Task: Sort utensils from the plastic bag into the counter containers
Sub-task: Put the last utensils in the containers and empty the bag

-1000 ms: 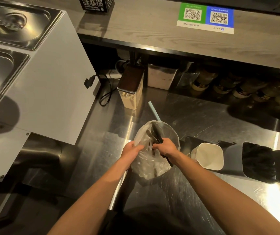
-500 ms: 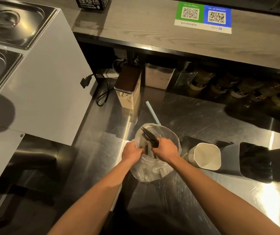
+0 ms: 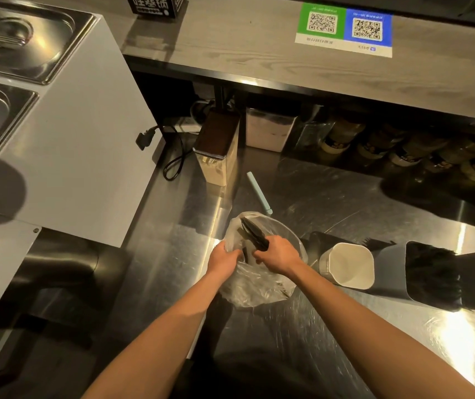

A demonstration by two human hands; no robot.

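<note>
While your left hand (image 3: 222,260) pinches the plastic bag (image 3: 255,289) in its grip, your right hand (image 3: 279,256) wraps its grip round black utensils (image 3: 255,233) near the white container (image 3: 348,266).

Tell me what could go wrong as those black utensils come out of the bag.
The black utensils in the right hand could snag the plastic bag, which only the left hand steadies, and drag it along. Gripped as a bundle, one might slip onto the steel counter. The white container stands close to the right forearm and could be knocked.
</note>
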